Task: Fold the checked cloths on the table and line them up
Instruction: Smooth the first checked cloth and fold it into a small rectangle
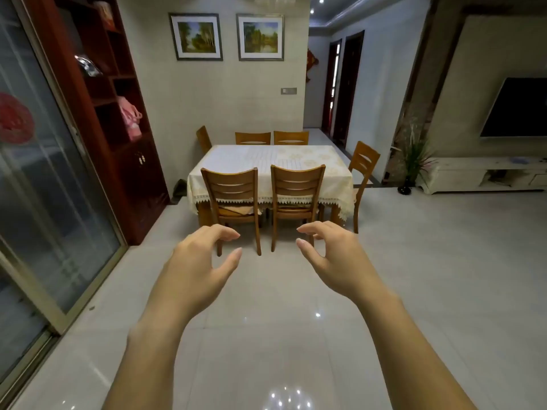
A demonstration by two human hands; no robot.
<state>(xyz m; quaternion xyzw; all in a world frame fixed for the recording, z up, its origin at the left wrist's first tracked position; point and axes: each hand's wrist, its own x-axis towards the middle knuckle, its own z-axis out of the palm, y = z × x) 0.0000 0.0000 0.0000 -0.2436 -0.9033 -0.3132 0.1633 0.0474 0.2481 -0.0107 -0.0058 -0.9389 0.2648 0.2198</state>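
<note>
While I stand on the tiled floor [414,261], a glass sliding door [44,179] and a dark red cabinet [124,143] fill my left side. My left grip [195,261] hangs in the air, fingers loosely curved, holding nothing. Well beyond it a pale lined cloth [251,159] lies flat on the left half of the cream-draped worktop [322,161]; whether it is checked I cannot tell. My right grip [334,255] is likewise loose and holds nothing. A television [518,108] hangs far right.
</note>
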